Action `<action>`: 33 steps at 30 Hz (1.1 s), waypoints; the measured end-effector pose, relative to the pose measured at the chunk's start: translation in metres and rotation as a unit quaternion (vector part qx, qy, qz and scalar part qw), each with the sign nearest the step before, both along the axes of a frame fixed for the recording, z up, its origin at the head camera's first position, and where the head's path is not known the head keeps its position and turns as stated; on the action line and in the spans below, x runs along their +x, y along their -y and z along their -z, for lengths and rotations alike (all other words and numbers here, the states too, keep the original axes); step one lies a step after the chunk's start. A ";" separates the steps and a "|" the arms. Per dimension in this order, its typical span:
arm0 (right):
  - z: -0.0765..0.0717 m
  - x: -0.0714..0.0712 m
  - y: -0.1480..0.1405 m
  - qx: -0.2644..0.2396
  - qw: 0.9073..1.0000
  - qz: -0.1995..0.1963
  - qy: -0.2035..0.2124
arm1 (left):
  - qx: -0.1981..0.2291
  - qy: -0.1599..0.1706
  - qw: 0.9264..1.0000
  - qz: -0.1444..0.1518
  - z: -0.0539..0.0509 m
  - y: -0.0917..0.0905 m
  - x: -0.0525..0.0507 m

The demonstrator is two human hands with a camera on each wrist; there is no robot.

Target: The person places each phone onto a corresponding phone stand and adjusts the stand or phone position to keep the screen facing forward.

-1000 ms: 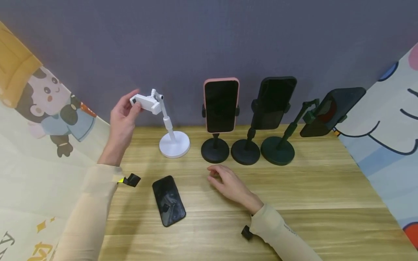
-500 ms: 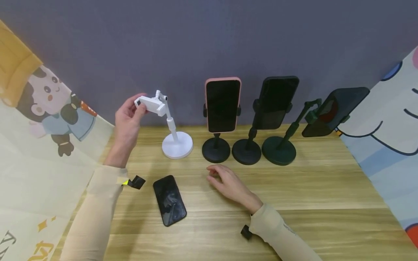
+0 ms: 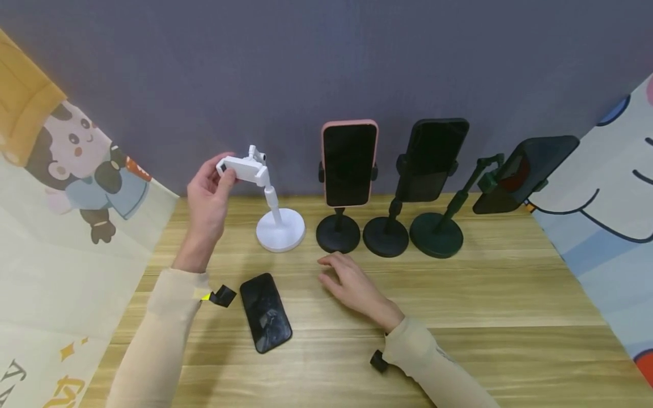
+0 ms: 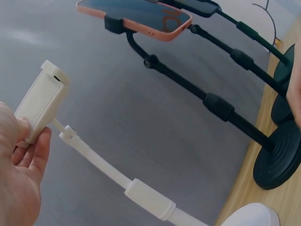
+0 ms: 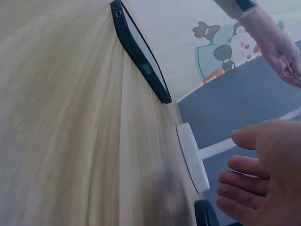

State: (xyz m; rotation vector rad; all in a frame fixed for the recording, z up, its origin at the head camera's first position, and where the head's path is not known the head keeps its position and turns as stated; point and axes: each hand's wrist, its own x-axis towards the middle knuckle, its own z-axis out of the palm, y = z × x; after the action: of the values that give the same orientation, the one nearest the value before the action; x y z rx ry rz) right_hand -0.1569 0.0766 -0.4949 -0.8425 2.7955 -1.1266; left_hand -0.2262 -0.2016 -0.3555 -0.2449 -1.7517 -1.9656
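A white phone stand [image 3: 280,229] stands at the back left of the table, its clamp head bare. My left hand [image 3: 208,198] pinches the left end of that clamp between thumb and fingers; the left wrist view shows the thumb on the front of the clamp [image 4: 41,106]. My right hand [image 3: 357,289] hovers or rests low over the table, fingers loosely bent, holding nothing, just in front of the black stand bases. A black phone [image 3: 266,313] lies face up on the table between my two forearms.
To the right stand two black phone stands, one bearing a pink-cased phone [image 3: 349,164], the other a black phone [image 3: 432,160]. Beside them a dark green stand [image 3: 436,235] holds a tilted phone [image 3: 525,174]. A grey wall [image 3: 285,85] rises close behind.
My left hand has moved right and slightly down, swinging the white clamp head the same way to face more forward. The right hand has shifted slightly, its fingers a little more spread.
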 end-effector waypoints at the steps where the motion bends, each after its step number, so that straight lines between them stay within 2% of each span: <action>1: 0.000 -0.001 0.002 0.003 1.000 -0.004 -0.002 | -0.001 0.000 1.000 -0.001 0.001 -0.001 0.002; 5: 0.002 -0.004 0.012 0.025 1.000 -0.014 -0.014 | -0.007 -0.004 1.000 -0.004 0.002 -0.007 0.007; 12: 0.004 -0.010 0.027 0.098 0.993 -0.024 -0.061 | -0.015 -0.018 1.000 -0.014 0.005 -0.016 0.015; 18: 0.007 -0.015 0.035 0.101 0.990 -0.044 -0.091 | -0.008 -0.034 0.999 -0.017 0.006 -0.024 0.019; 24: 0.009 -0.026 0.044 0.112 0.985 -0.042 -0.124 | -0.010 -0.055 0.998 -0.019 0.007 -0.029 0.022; 28: 0.010 -0.034 0.049 0.138 0.982 -0.050 -0.121 | -0.006 -0.057 0.998 -0.021 0.008 -0.029 0.023; 33: 0.011 -0.040 0.054 0.175 0.978 -0.065 -0.096 | -0.003 -0.056 0.998 -0.015 0.007 -0.028 0.023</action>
State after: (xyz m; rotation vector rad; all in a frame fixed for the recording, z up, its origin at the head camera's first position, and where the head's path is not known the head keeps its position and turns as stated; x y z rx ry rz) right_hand -0.1972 0.0229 -0.5062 -1.1217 2.9063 -0.5356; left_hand -0.2034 -0.1738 -0.3627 -0.3225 -1.6820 -1.8886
